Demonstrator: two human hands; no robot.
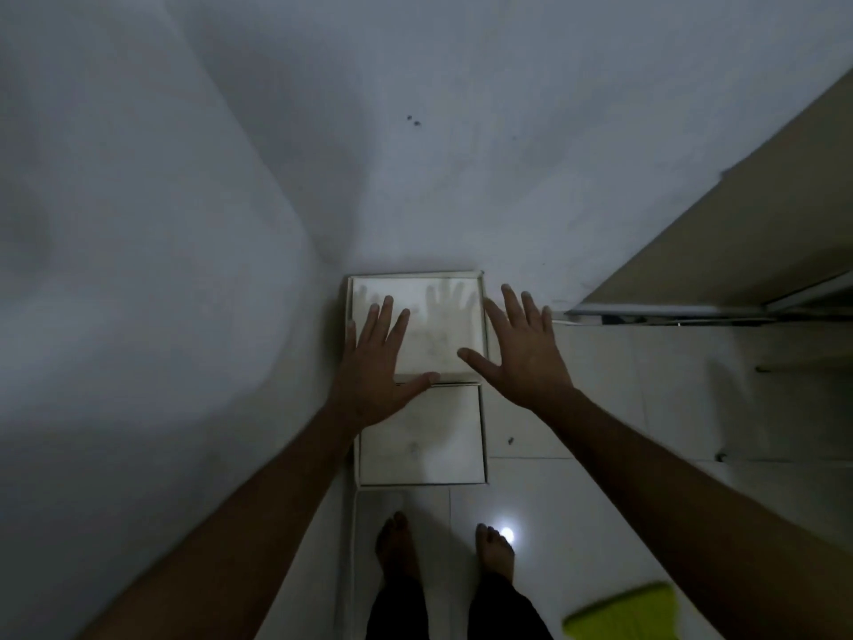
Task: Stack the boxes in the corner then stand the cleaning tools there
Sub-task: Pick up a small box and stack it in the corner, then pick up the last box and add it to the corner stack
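I look down into a dim corner where two white walls meet the tiled floor (531, 496). A white box (415, 325) sits tight in that corner, its back and left edges close against the walls. A second white face (422, 434) shows just in front of and below it; I cannot tell whether this is a second, lower box or the front side of the same stack.

My left hand (376, 371) is spread flat, palm down, over the front left part of the top box, thumb reaching along its front edge. My right hand (521, 353) is also spread with fingers fanned, at the box's right edge, thumb over the top surface. Neither hand pinches anything; whether the palms press the box or hover above it I cannot tell, though faint hand shadows fall on the lid.

I judge the box stacking to be at or near its end: the boxes are in the corner and only squaring them seems left. The tools are not yet stood there. A yellow-green thing (623, 612), blurred at the lower right on the floor, may be one of them. A door frame (738, 251) stands at the right.
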